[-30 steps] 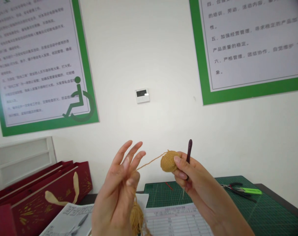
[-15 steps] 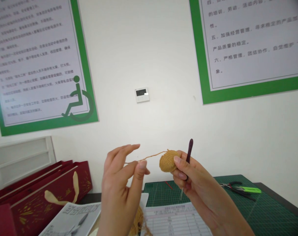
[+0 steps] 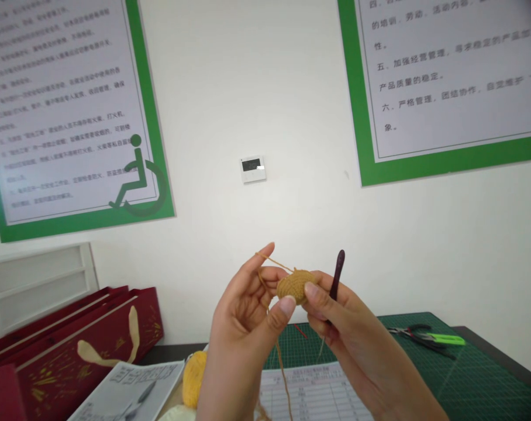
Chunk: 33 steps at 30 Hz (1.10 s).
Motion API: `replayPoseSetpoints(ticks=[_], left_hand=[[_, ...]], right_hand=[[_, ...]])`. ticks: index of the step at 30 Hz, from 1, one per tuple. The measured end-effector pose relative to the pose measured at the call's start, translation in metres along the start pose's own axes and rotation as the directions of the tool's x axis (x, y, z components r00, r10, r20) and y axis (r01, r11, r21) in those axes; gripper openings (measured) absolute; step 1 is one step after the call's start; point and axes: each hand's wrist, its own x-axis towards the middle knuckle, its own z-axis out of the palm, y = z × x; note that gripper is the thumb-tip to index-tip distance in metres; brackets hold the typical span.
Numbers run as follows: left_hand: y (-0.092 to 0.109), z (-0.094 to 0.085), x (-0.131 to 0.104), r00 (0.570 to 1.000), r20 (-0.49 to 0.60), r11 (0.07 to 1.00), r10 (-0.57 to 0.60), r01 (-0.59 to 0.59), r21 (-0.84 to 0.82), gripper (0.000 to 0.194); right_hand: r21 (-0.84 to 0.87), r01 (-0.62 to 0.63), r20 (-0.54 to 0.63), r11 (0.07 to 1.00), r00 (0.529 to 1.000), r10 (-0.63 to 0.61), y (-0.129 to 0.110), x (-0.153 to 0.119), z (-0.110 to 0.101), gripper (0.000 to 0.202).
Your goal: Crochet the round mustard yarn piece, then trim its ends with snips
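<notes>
Mustard-tan crochet piece (image 3: 294, 286), dark purple hook handle (image 3: 338, 272), green gridded mat (image 3: 480, 374).

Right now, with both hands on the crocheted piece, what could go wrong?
The crochet hook is tucked in the right hand, shaft pointing down away from the crocheted piece, so a tug on the yarn might unravel it. The yarn looped over the raised index finger of the left hand could slip off. Hanging before the printed sheet, it might snag.
</notes>
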Motion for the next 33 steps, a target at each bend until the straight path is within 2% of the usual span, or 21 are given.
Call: replayPoseSetpoints(ticks=[7, 11, 14, 17, 19, 23, 28, 30, 33], left_hand=[[0.004, 0.008, -0.002, 0.986, -0.159, 0.995, -0.039, 0.023, -0.097, 0.053], [0.006, 0.010, -0.002, 0.980, -0.183, 0.991, -0.081, 0.059, -0.122, 0.049], [0.006, 0.008, -0.001, 0.978, -0.177, 0.986, -0.110, 0.086, -0.141, 0.048], [0.006, 0.007, 0.000, 0.976, -0.181, 0.984, -0.126, 0.099, -0.149, 0.049], [0.006, 0.006, 0.000, 0.973, -0.180, 0.982, -0.143, 0.117, -0.150, 0.051], [0.006, 0.006, -0.001, 0.971, -0.167, 0.977, -0.173, 0.147, -0.157, 0.051], [0.007, 0.006, -0.001, 0.970, -0.154, 0.973, -0.190, 0.165, -0.164, 0.052], [0.007, 0.007, -0.001, 0.969, -0.150, 0.973, -0.194, 0.171, -0.156, 0.052], [0.008, 0.008, -0.002, 0.971, -0.153, 0.977, -0.182, 0.161, -0.142, 0.052]], right_hand=[[-0.097, -0.003, 0.056, 0.995, 0.998, 0.009, -0.004, -0.005, 0.002, 0.028], [-0.193, 0.004, 0.053, 0.981, 0.999, 0.006, -0.002, -0.003, 0.000, 0.031], [-0.166, 0.026, -0.089, 0.986, 0.995, -0.041, -0.001, -0.001, -0.003, 0.034], [0.011, 0.128, -0.281, 0.992, 0.952, -0.120, -0.004, 0.002, -0.006, 0.027], [0.121, 0.222, -0.321, 0.967, 0.931, -0.174, -0.007, 0.002, -0.008, 0.025], [0.179, 0.362, -0.284, 0.915, 0.909, -0.304, -0.013, -0.003, -0.007, 0.037], [0.192, 0.347, -0.128, 0.918, 0.936, -0.327, -0.016, -0.011, -0.003, 0.053], [0.130, 0.346, -0.105, 0.929, 0.937, -0.334, -0.015, -0.013, -0.003, 0.053], [-0.027, 0.365, -0.106, 0.931, 0.925, -0.366, -0.013, -0.013, -0.004, 0.040]])
